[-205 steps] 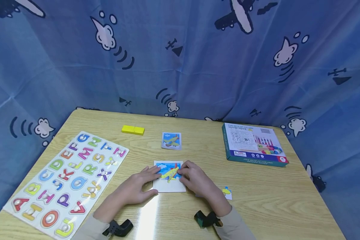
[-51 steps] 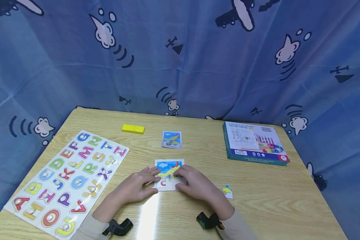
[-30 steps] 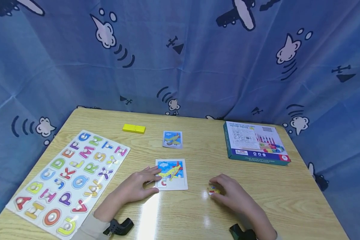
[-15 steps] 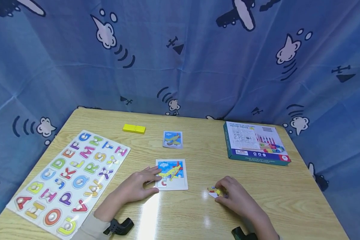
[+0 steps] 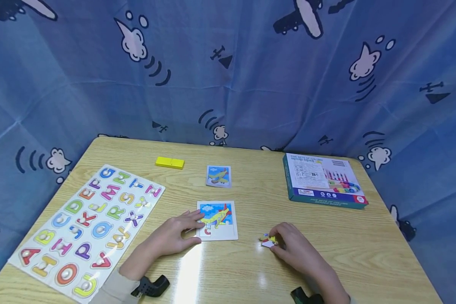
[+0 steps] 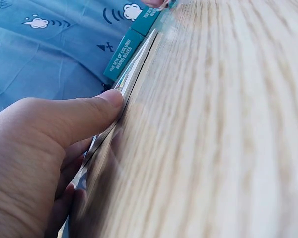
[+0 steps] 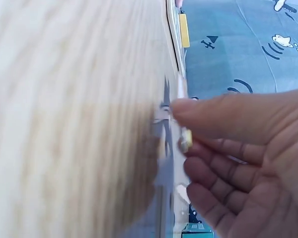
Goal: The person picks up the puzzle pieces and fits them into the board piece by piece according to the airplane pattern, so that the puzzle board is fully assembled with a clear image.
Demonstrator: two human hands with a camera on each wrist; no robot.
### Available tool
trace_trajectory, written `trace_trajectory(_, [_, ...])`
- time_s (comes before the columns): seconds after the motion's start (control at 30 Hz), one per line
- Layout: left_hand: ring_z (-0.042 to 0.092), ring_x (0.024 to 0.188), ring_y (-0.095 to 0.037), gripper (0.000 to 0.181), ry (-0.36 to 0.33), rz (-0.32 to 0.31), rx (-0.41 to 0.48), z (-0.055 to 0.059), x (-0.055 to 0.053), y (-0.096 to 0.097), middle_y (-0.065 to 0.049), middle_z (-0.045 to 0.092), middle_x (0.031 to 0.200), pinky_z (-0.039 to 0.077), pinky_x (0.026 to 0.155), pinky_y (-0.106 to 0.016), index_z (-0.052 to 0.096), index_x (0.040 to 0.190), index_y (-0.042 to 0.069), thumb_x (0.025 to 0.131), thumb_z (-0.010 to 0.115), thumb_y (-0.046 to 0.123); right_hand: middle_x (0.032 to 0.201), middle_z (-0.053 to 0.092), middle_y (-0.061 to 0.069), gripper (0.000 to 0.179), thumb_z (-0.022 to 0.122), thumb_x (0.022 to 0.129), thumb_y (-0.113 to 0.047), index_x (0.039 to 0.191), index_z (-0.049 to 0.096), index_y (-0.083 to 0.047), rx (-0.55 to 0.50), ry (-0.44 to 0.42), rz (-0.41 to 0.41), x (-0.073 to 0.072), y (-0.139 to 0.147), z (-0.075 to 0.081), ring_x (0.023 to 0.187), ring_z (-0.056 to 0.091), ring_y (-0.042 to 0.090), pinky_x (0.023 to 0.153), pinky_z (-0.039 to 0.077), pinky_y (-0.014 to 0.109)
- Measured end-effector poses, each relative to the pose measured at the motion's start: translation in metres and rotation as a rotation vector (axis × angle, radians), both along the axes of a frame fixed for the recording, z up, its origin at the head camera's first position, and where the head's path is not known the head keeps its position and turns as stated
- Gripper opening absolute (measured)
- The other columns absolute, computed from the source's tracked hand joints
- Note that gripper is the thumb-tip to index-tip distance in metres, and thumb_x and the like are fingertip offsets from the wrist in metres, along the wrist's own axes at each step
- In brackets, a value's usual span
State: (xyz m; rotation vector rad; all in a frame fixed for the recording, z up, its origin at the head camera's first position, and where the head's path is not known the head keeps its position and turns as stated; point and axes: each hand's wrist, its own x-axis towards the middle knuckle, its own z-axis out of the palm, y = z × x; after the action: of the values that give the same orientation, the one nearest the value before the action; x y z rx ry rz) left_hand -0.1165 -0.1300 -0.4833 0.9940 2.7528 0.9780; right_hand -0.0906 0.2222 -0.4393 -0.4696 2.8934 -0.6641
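Observation:
My left hand [image 5: 176, 234] rests on the left side of a small white jigsaw board [image 5: 223, 234], fingers spread on its picture and thumb at its near-left corner. On the board is a yellow airplane picture on blue; the lower part shows white, with a piece bearing a red mark at lower left. In the left wrist view the thumb [image 6: 97, 111] touches the board's edge. To the right, my right hand [image 5: 294, 245] pinches a yellow, red and white jigsaw piece [image 5: 267, 241] between thumb and fingers, low over the table. The right wrist view shows it edge-on and blurred.
A matching airplane picture card [image 5: 218, 176] lies behind the board. An alphabet peg board [image 5: 127, 230] covers the table's left side. A yellow block [image 5: 169, 163] stands at the back left, a boxed toy set [image 5: 324, 181] at the back right. A patterned curtain [image 5: 228, 84] hangs behind.
My right hand has left the jigsaw board, gone right and picked up the loose piece, which has since turned and shifted slightly left. The left hand has stayed on the board.

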Motion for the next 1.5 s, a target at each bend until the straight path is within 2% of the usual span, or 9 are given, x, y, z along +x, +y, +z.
trace_trajectory(0.17, [0.042,0.135,-0.024,0.042,-0.005,0.001,-0.004,0.0,0.0,0.0,-0.001,0.051,0.141,0.035,0.113,-0.041,0.067,0.12,0.013,0.086,0.067,0.039,0.094,0.058,-0.01,0.024,0.075,0.079,-0.011,0.097,0.061,-0.018,-0.032,0.068,0.03,-0.002,-0.006,0.001,0.086,0.053,0.005,0.076,0.052,0.026])
trace_trajectory(0.33, [0.042,0.135,-0.024,0.042,-0.012,-0.006,0.012,0.0,-0.001,0.0,-0.001,0.052,0.14,0.036,0.113,-0.042,0.067,0.119,0.012,0.086,0.068,0.037,0.099,0.06,-0.008,0.024,0.072,0.081,-0.008,0.101,0.063,-0.016,-0.079,0.083,0.087,-0.008,-0.017,0.007,0.089,0.058,0.007,0.077,0.055,0.026])
trace_trajectory(0.6, [0.043,0.134,-0.024,0.042,-0.021,-0.008,0.029,-0.001,0.0,0.0,-0.002,0.052,0.14,0.037,0.112,-0.043,0.067,0.119,0.011,0.086,0.067,0.038,0.103,0.061,-0.006,0.023,0.07,0.083,-0.008,0.106,0.067,-0.012,-0.135,0.071,0.149,-0.018,-0.042,0.012,0.092,0.058,0.008,0.08,0.056,0.026])
trace_trajectory(0.93, [0.042,0.135,-0.023,0.043,-0.022,0.003,0.023,-0.001,-0.001,-0.001,0.0,0.052,0.14,0.039,0.111,-0.043,0.067,0.119,0.013,0.086,0.068,0.039,0.102,0.06,-0.004,0.025,0.07,0.083,-0.008,0.107,0.069,-0.009,-0.167,0.091,0.261,-0.028,-0.074,0.004,0.083,0.051,0.007,0.07,0.051,0.021])
trace_trajectory(1.13, [0.042,0.135,-0.023,0.043,-0.019,0.007,0.016,-0.001,-0.001,-0.001,0.001,0.051,0.141,0.038,0.111,-0.043,0.067,0.12,0.014,0.086,0.067,0.041,0.107,0.062,-0.001,0.023,0.067,0.085,-0.009,0.108,0.068,-0.008,-0.174,0.083,0.314,-0.03,-0.088,-0.001,0.092,0.057,0.009,0.08,0.054,0.027])
trace_trajectory(1.37, [0.042,0.135,-0.024,0.043,-0.021,0.004,0.015,0.0,-0.001,0.0,0.0,0.051,0.141,0.039,0.111,-0.043,0.067,0.12,0.013,0.086,0.067,0.04,0.11,0.062,-0.002,0.021,0.066,0.088,-0.014,0.108,0.07,-0.011,-0.17,0.071,0.325,-0.033,-0.097,-0.003,0.102,0.059,0.01,0.092,0.054,0.033])
trace_trajectory(1.5, [0.043,0.134,-0.024,0.042,-0.01,0.001,0.019,0.001,-0.001,-0.001,-0.001,0.052,0.14,0.039,0.11,-0.043,0.067,0.12,0.013,0.086,0.068,0.038,0.109,0.061,-0.001,0.019,0.066,0.088,-0.013,0.107,0.07,-0.012,-0.177,0.056,0.339,-0.033,-0.101,-0.005,0.103,0.06,0.012,0.091,0.054,0.033])
